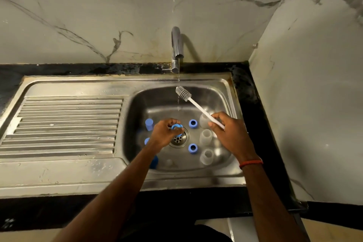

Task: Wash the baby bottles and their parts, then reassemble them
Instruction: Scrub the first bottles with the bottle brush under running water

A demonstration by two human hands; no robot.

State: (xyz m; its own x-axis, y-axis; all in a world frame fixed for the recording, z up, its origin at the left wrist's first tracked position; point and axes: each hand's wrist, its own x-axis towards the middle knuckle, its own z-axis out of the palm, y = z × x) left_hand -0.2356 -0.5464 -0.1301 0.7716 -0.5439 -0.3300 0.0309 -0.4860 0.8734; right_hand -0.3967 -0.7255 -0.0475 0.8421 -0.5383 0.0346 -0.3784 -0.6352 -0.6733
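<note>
A person is standing at a steel sink, seen from above. Far to the left of both hands, the ribbed draining board is lying wet. Just left of the left hand, a blue cap is standing upright on the basin floor.

The left hand is curling its fingers round a blue screw ring, holding it just above the drain. Between the two hands, two more blue rings are lying flat in the basin, one beyond the drain and one nearer the person. Beyond the hands, the tap is running a thin stream of water.

The right hand is gripping the white handle of a bottle brush, pointing its grey bristle head up and away so that it is touching or just beside the stream. Beneath and just left of this hand, three clear bottles are resting in the basin, mouths seemingly upward.

The step in hand appears to be scrubbing the held ring, with the brush getting wet first. The next move likely calls for bringing the bristles down to the left hand and working them through the ring's opening, with a firm pinch, since wet plastic may slip. Most parts look unwashed, so reassembly seems far off.
</note>
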